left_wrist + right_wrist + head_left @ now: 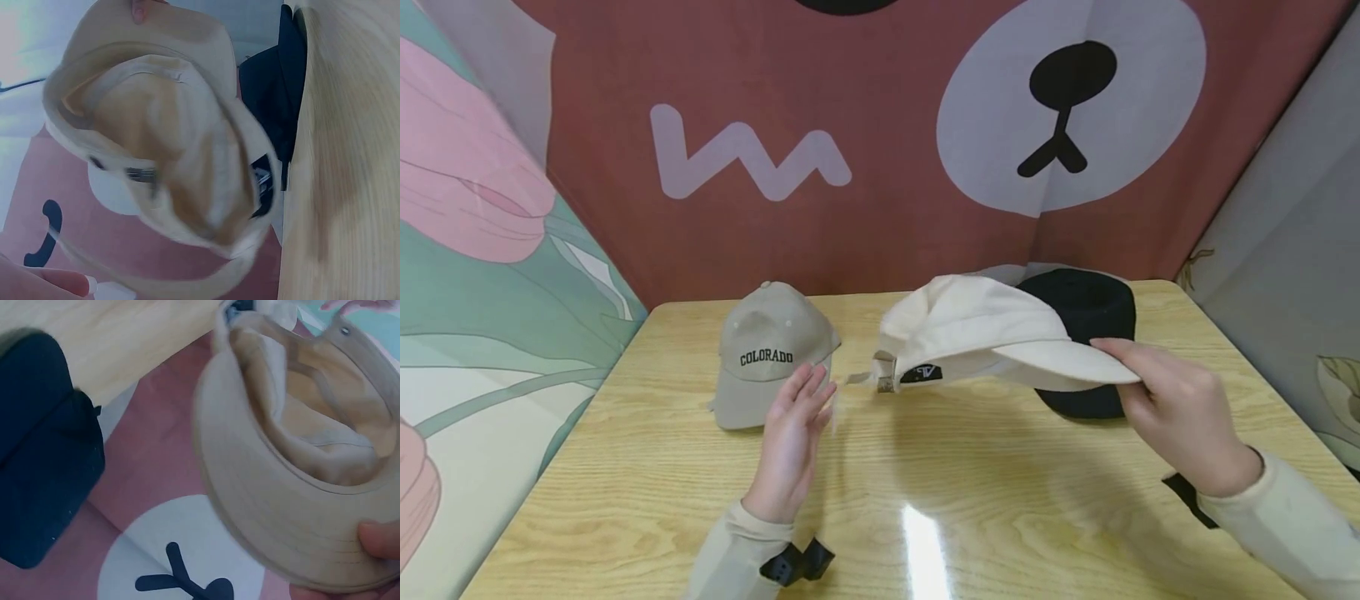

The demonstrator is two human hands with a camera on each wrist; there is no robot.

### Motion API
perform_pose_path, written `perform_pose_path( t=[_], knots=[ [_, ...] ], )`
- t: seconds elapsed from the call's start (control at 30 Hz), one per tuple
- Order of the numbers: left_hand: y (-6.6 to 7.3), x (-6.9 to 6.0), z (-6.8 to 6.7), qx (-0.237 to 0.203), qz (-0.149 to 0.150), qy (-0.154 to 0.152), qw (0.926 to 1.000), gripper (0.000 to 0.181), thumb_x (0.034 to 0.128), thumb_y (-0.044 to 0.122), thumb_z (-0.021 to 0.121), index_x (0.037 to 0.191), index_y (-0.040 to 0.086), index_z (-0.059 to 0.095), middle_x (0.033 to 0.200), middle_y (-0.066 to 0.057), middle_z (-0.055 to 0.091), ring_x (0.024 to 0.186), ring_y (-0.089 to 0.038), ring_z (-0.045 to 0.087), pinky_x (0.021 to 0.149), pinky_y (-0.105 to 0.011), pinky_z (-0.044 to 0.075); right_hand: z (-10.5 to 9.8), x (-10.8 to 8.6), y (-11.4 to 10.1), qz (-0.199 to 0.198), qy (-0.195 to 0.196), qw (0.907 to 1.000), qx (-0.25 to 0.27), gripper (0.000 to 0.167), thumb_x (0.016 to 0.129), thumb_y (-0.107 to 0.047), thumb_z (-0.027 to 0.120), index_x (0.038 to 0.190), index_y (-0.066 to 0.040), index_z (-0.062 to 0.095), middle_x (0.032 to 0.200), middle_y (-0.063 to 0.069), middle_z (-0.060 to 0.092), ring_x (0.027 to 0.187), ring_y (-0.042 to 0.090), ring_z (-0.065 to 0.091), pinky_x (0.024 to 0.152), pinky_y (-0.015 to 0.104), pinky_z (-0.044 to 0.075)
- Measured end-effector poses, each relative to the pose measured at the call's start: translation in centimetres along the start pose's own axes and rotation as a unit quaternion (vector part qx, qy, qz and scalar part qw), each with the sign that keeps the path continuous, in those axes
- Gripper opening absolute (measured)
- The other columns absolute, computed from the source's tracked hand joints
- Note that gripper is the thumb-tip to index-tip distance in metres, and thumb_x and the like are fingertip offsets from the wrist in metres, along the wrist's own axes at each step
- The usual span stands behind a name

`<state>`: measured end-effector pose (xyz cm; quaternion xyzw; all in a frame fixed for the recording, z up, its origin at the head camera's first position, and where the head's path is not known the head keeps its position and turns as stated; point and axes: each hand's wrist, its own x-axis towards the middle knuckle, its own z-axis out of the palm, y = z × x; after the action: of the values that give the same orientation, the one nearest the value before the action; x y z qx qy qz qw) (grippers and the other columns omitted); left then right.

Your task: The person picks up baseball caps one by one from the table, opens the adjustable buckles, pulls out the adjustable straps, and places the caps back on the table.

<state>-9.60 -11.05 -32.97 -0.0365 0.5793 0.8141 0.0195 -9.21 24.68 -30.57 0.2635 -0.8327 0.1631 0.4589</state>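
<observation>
A cream baseball cap (970,317) hangs above the table, its brim to the right and its strap end to the left. My right hand (1183,408) pinches the brim's edge between thumb and fingers. In the left wrist view the hollow inside of the cap (156,125) shows, with a dark label and a loose strap (206,284). The right wrist view shows the underside of the brim (262,487). My left hand (790,450) is raised with fingers extended, near the strap end. Behind it, a grey-beige cap (763,333) lettered COLORADO sits on the table.
A black cap (1086,304) rests at the table's back right, partly hidden by the cream cap. The wooden table (647,467) meets a red cloth backdrop (880,242) with a bear print. Patterned cloths hang on both sides.
</observation>
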Motion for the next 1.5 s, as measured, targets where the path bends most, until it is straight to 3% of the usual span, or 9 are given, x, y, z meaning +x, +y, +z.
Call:
perform_pose_path(
  t=[0.2, 0.33, 0.53, 0.7, 0.87, 1.23, 1.37, 1.5],
  knots=[
    [0.0, -0.1, 0.0, 0.005, 0.002, -0.001, 1.0, 0.054, 0.1018, 0.001, 0.031, 0.151, -0.006, 0.01, 0.153, -0.022, 0.022, 0.136, -0.032, 0.032, 0.098, -0.027, 0.037, 0.3, 0.7, -0.2, -0.059, 0.005, 0.9981, -0.017, 0.031, 0.09, 0.001, 0.042, 0.095, 0.005, 0.072, 0.089, 0.017, 0.072, 0.066, 0.034, 0.066, 0.052, 0.046, 0.049],
    [0.1, -0.2, 0.0, 0.009, 0.009, -0.003, 0.9999, 0.054, 0.102, 0.002, 0.032, 0.151, -0.005, 0.011, 0.153, -0.021, 0.023, 0.135, -0.031, 0.033, 0.095, -0.024, 0.039, 0.6, 1.1, -0.7, -0.09, 0.011, 0.9958, -0.014, 0.037, 0.074, 0.018, 0.043, 0.096, 0.006, 0.072, 0.091, 0.019, 0.071, 0.067, 0.037, 0.065, 0.051, 0.051, 0.048],
    [0.1, -0.3, 0.0, 0.012, 0.007, 0.005, 0.9999, 0.053, 0.1019, 0.002, 0.032, 0.151, -0.004, 0.013, 0.152, -0.021, 0.026, 0.133, -0.03, 0.036, 0.094, -0.023, 0.04, 1.5, 1.7, -1.5, -0.144, 0.024, 0.989, -0.026, 0.036, 0.092, 0.006, 0.036, 0.098, 0.006, 0.071, 0.092, 0.02, 0.071, 0.064, 0.039, 0.061, 0.04, 0.047, 0.04],
    [0.0, -0.3, 0.1, 0.011, 0.004, 0.008, 0.9999, 0.053, 0.1022, 0.003, 0.033, 0.151, -0.005, 0.014, 0.152, -0.02, 0.028, 0.132, -0.029, 0.038, 0.095, -0.024, 0.04, 2.6, 2.0, -2.6, -0.183, 0.027, 0.981, -0.058, 0.03, 0.099, 0.005, 0.039, 0.096, 0.006, 0.069, 0.092, 0.02, 0.07, 0.064, 0.039, 0.058, 0.041, 0.044, 0.04],
    [-0.1, -0.4, 0.0, 0.012, 0.003, 0.008, 0.9999, 0.052, 0.1027, 0.003, 0.033, 0.151, -0.005, 0.015, 0.151, -0.021, 0.028, 0.132, -0.029, 0.038, 0.099, -0.028, 0.038, 3.9, 2.0, -3.3, -0.207, 0.01, 0.9745, -0.086, 0.027, 0.101, 0.005, 0.039, 0.095, 0.007, 0.065, 0.092, 0.02, 0.066, 0.064, 0.037, 0.053, 0.043, 0.04, 0.037],
    [-0.3, -0.5, -0.2, 0.019, 0.002, 0.01, 0.9998, 0.05, 0.1021, 0.002, 0.032, 0.15, -0.006, 0.017, 0.15, -0.022, 0.03, 0.134, -0.031, 0.036, 0.099, -0.028, 0.038, 6.1, 1.0, -3.9, -0.211, -0.066, 0.965, -0.141, 0.037, 0.104, 0.003, 0.027, 0.098, 0.006, 0.063, 0.09, 0.02, 0.06, 0.065, 0.032, 0.05, 0.045, 0.034, 0.038],
    [-0.3, -0.5, -0.2, 0.02, 0.002, 0.01, 0.9997, 0.05, 0.1024, 0.004, 0.033, 0.149, -0.005, 0.019, 0.149, -0.021, 0.031, 0.133, -0.03, 0.037, 0.102, -0.033, 0.036, 7.2, 0.7, -4.4, -0.216, -0.066, 0.9645, -0.137, 0.038, 0.103, 0.005, 0.026, 0.097, 0.007, 0.064, 0.088, 0.019, 0.06, 0.068, 0.032, 0.051, 0.045, 0.035, 0.038],
    [-0.4, -0.6, -0.2, 0.023, 0.005, 0.01, 0.9997, 0.05, 0.1023, 0.005, 0.034, 0.149, -0.006, 0.019, 0.149, -0.022, 0.03, 0.132, -0.029, 0.039, 0.098, -0.028, 0.038, 8.2, 0.2, -4.9, -0.227, -0.071, 0.9618, -0.136, 0.042, 0.103, 0.004, 0.025, 0.096, 0.006, 0.066, 0.089, 0.018, 0.061, 0.072, 0.032, 0.053, 0.048, 0.036, 0.041]
  ],
)
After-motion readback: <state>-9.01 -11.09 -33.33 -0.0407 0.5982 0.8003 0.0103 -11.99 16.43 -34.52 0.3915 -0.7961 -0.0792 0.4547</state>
